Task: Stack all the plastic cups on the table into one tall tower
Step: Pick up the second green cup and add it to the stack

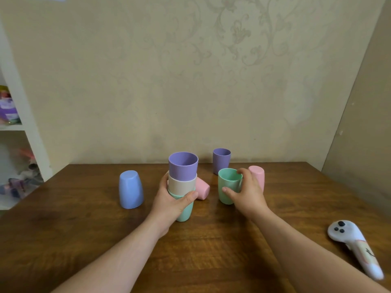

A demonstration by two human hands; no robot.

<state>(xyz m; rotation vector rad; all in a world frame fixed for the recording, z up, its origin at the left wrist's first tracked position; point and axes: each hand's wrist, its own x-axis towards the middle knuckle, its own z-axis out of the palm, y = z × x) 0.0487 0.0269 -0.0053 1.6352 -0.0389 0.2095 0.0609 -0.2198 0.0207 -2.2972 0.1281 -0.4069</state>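
A nested stack (183, 180) stands mid-table: a purple cup on top, a cream cup under it, a mint cup at the bottom. My left hand (169, 203) is wrapped around its lower part. My right hand (246, 192) grips an upright mint green cup (228, 185) just right of the stack. A pink cup (202, 188) lies on its side behind the stack. Another pink cup (258, 176) stands upside down behind my right hand. A second purple cup (221, 162) stands upright near the wall. A blue cup (130, 189) sits upside down at the left.
The wooden table (84, 240) meets a patterned wall at the back. A white handheld controller (355, 244) lies near the right front edge. A white shelf unit (14, 127) with toys stands off the table's left side.
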